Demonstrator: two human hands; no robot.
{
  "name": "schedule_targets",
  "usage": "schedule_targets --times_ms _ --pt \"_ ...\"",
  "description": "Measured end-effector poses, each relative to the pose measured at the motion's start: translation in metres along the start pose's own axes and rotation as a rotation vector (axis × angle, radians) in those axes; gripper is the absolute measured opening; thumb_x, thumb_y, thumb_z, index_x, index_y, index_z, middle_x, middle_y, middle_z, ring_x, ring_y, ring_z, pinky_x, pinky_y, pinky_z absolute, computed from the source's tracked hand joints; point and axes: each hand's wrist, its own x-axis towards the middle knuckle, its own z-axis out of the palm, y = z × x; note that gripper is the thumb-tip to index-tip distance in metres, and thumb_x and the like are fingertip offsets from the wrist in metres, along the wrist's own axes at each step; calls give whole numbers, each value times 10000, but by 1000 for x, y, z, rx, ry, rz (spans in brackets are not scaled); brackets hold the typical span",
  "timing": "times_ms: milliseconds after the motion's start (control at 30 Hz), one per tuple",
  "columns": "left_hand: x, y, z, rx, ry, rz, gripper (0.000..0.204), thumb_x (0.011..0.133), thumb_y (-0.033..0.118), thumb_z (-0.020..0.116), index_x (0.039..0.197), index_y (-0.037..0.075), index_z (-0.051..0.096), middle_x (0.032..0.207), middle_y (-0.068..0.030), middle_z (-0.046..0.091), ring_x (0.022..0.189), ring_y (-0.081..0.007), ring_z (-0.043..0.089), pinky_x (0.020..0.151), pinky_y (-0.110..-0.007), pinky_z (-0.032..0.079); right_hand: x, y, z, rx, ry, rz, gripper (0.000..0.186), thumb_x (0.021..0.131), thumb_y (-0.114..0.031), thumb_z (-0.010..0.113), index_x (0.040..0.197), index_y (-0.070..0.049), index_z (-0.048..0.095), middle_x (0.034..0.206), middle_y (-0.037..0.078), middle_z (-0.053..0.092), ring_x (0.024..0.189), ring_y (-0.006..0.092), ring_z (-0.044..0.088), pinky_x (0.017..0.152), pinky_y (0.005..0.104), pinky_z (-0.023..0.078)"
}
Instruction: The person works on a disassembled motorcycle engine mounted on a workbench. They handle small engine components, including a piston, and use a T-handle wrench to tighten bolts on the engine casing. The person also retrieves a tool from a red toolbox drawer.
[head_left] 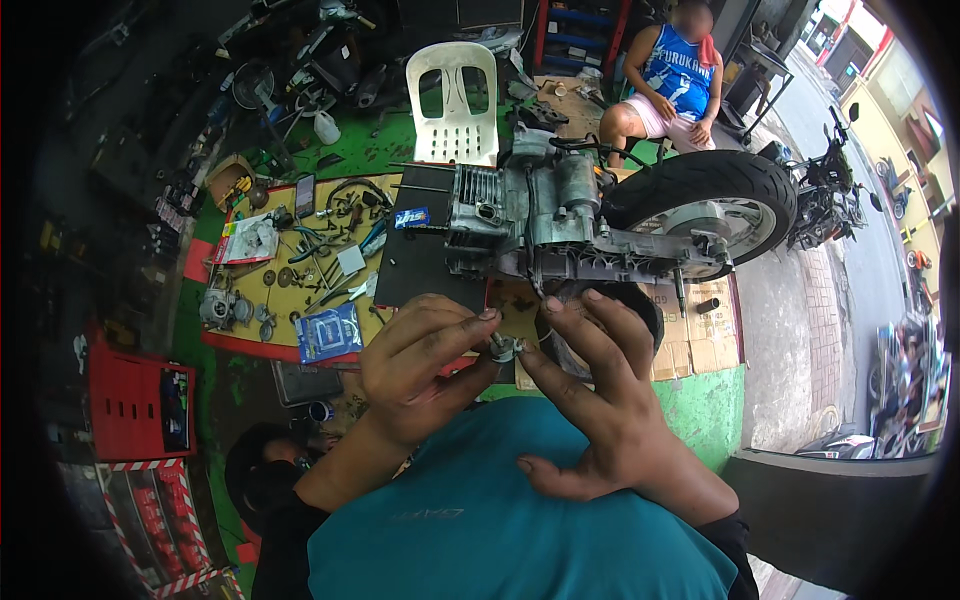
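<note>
1. From my end of the feed, I see a small metal part in front of the teal shirt, raised on the near side of the engine.
2. Its long axis seems to run at a slant, the narrow end up and to the left, the broader end down and to the right; it is too small for me to be sure.
3. My left grip is clamped on it, thumb below and fingertips above.
4. My right grip is apart: its index fingertip is at the part's right side, touching or just beside it, I cannot tell which, and its thumb stands well away, pointing left.
5. The engine's long axis runs left to right, with the finned cylinder at the left and the wheel at the right.
6. To the left I have the yellow desk with its red edge, carrying loose tools and parts, a phone and a blue packet; a black mat lies beside the cylinder.
7. Flattened cardboard lies at the right, over green floor.
8. Further out, I see a white chair, a seated person in a blue jersey, a red cabinet at left and a street with motorcycles at right.
</note>
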Motion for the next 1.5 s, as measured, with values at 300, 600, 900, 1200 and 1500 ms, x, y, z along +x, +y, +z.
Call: schedule_targets --times_ms 300,600,900,1200,1500 --pt "6 8 4 196 -36 -9 495 625 -18 828 1111 -1 736 859 -86 659 777 -247 668 700 -359 538 0 -8 5 -464 -10 -81 648 775 -522 717 1237 -68 684 1486 155 514 1411 397 364 1157 628 246" --pt "2 5 5 181 -11 -63 505 618 -4 838 1112 9 737 881 -89 669 799 -254 669 718 -366 543 6 0 -9 -207 29 36 620 720 -453 786 1231 -113 699 1489 205 492 1400 439 373 1132 603 300" --pt "2 -4 2 100 9 57 526 606 -1 846 1121 21 740 923 -88 681 843 -275 684 731 -379 550 15 6 -9 -133 30 27 648 710 -494 796 1203 -87 691 1518 159 471 1399 410 387 1136 626 272" --pt "3 -3 1 93 12 35 515 624 11 850 1126 1 735 933 -98 690 848 -279 688 733 -378 550 10 6 -3 -295 76 -52 594 758 -500 764 1196 -105 687 1497 141 517 1388 385 421 1151 631 254" --pt "5 1 0 149 13 67 505 627 19 851 1119 8 735 946 -94 686 855 -280 690 747 -386 558 12 11 -17 23 78 22 633 688 -435 836 1216 -110 706 1476 192 502 1365 447 404 1132 582 311"
